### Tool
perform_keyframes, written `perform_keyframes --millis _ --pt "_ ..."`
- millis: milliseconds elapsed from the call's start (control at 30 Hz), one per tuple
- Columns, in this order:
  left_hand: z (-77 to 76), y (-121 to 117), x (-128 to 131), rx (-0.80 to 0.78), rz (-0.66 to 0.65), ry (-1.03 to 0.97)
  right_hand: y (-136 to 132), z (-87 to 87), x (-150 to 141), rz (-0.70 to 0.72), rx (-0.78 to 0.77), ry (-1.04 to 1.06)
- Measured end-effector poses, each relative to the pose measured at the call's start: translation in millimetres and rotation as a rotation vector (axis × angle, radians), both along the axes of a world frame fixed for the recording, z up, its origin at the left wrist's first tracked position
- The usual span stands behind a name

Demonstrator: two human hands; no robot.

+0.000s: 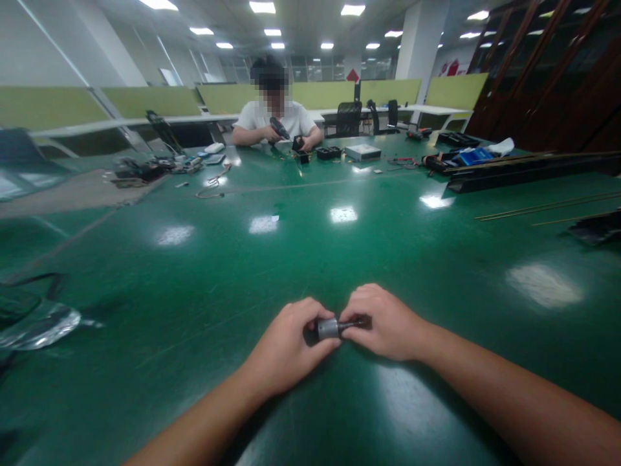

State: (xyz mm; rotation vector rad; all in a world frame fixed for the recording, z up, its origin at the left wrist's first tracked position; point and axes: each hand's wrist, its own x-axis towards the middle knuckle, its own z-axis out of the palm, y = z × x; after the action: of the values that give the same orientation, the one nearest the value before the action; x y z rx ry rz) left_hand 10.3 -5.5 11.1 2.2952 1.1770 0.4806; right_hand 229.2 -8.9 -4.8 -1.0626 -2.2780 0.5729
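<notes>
Between my two hands, low over the green tabletop, lies a small silver cylinder with a dark shaft point(328, 328); its exact kind is unclear. The fingers and thumb of my left hand point(290, 343) are closed around the silver body, whose left end looks black. From the right, my right hand point(385, 323) pinches the thin dark shaft between thumb and fingers. Part of the shaft is hidden by those fingers. The piece is held roughly level, with both hands near the table.
Across the green table point(233, 259) a person in a white shirt point(295, 120) holds a dark power tool point(280, 128) and a black part. Black strips point(528, 171) and thin rods lie at right. Shiny wrapping point(41, 327) sits at left, and a cable point(212, 186) further back.
</notes>
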Motion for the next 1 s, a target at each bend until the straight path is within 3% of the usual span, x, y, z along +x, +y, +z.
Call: perform_keyframes --millis 1000 --pt "4.3 0.0 -2.0 0.016 -0.021 0.014 -2.3 4.7 1.8 -0.012 -0.035 0.017"
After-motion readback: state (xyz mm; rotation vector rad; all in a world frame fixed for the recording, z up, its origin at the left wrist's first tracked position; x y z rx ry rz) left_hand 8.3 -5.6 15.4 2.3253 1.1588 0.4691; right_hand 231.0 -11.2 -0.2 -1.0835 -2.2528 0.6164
